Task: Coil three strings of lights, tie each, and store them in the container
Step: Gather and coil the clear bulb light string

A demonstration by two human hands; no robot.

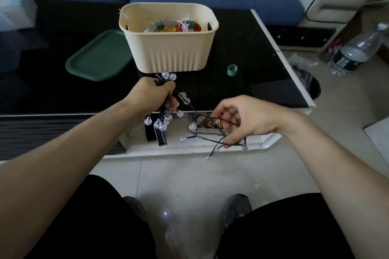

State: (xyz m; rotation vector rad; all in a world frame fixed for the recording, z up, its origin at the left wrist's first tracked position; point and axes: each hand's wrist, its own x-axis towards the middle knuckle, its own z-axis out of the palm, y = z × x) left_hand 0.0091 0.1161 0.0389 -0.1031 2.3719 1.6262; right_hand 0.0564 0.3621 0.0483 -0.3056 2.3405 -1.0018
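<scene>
My left hand (153,95) grips a bunch of coiled black wire with clear round bulbs, the light string (166,119), just in front of the cream container (170,52). A black battery box (161,139) hangs from the bunch. My right hand (242,120) pinches the loose tail of the same string (207,140), whose last bulbs dangle below the table edge. Inside the container lie two coiled strings (174,26) bound with green ties. A green tie ring (232,70) sits on the black table to the container's right.
A green lid (99,59) lies left of the container on the black glass table (263,65). A lower white shelf (252,143) holds small items. A blue sofa is behind, a plastic bottle (355,52) stands on the floor at right. My knees and shoes are below.
</scene>
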